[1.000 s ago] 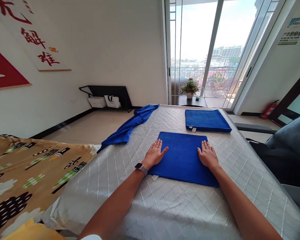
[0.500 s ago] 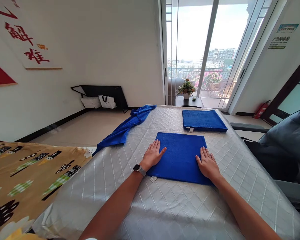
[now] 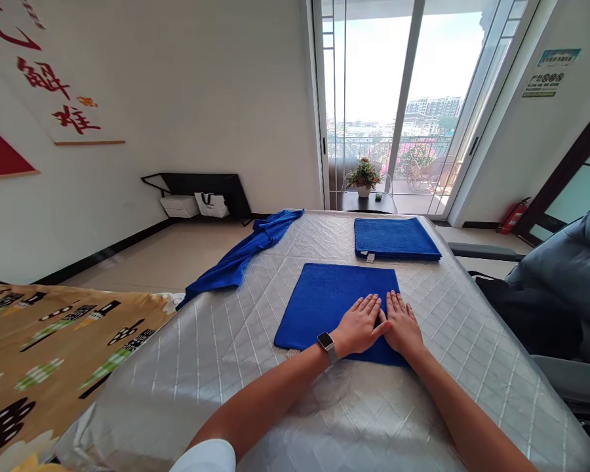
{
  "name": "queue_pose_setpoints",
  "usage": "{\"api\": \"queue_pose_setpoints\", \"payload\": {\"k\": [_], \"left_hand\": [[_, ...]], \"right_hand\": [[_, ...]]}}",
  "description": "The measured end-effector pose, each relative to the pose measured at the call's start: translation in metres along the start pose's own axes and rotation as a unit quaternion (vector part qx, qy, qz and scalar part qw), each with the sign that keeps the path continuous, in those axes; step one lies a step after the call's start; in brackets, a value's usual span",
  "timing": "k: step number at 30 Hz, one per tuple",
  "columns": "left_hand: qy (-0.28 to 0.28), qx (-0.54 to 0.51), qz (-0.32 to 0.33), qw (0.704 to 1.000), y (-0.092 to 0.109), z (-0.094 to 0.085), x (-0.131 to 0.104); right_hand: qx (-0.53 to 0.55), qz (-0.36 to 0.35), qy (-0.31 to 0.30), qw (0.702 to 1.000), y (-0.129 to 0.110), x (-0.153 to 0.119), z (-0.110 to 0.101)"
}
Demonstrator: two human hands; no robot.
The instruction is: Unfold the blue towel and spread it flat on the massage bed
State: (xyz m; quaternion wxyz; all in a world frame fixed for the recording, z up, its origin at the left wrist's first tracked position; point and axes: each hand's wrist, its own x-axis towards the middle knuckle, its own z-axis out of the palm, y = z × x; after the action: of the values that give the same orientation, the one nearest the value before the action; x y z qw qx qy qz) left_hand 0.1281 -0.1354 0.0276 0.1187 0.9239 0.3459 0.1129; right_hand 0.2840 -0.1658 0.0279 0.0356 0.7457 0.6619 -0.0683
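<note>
A folded blue towel [image 3: 319, 301] lies flat on the silvery quilted cover, with a small white tag at its near left corner. Both my hands rest palm down on its right part, side by side. My left hand [image 3: 361, 324], below a wrist watch, has its fingers stretched out and its thumb touching or overlapping the other hand. On the right edge of the towel lies my right hand [image 3: 403, 328], fingers also straight. Beyond them sits a stack of folded blue towels [image 3: 396, 237]. A crumpled blue towel [image 3: 246, 252] hangs over the cover's left edge.
The quilted cover [image 3: 216, 367] spreads over a large flat surface. At the left is a tan patterned cloth [image 3: 54, 347]; at the right, a grey padded chair [image 3: 565, 255]. A potted plant [image 3: 364, 177] stands by the glass door, and a low black rack [image 3: 201, 190] by the wall.
My left hand has slid right across the towel, from its left edge to beside my right hand. My right hand stays at the right edge. The view has shifted slightly.
</note>
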Motion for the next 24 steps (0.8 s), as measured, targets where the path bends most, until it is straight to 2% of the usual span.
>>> {"api": "queue_pose_setpoints", "payload": {"k": [2, 4, 9, 13, 16, 19, 24], "left_hand": [[-0.005, 0.000, -0.011, 1.000, -0.003, 0.003, 0.000], [-0.017, 0.003, -0.035, 0.999, -0.017, -0.002, -0.010], [-0.042, 0.025, -0.149, 0.988, -0.076, -0.030, -0.064], [-0.021, 0.040, -0.226, 0.973, -0.114, -0.039, -0.104], [-0.006, 0.037, -0.241, 0.970, -0.122, -0.038, -0.115], [-0.008, 0.032, -0.247, 0.969, -0.119, -0.039, -0.114], [-0.015, 0.023, -0.251, 0.968, -0.114, -0.042, -0.111]], "right_hand": [[0.001, 0.000, 0.001, 1.000, 0.000, 0.000, 0.000], [0.004, 0.006, 0.002, 1.000, -0.001, 0.001, 0.000], [0.013, 0.014, 0.008, 1.000, -0.001, 0.001, 0.003], [0.018, 0.010, 0.014, 1.000, 0.000, 0.001, 0.005], [0.017, 0.009, 0.014, 1.000, 0.000, 0.002, 0.003], [0.000, 0.009, 0.019, 1.000, -0.001, -0.002, -0.001], [-0.033, -0.024, 0.024, 0.999, 0.000, -0.025, -0.002]]}}
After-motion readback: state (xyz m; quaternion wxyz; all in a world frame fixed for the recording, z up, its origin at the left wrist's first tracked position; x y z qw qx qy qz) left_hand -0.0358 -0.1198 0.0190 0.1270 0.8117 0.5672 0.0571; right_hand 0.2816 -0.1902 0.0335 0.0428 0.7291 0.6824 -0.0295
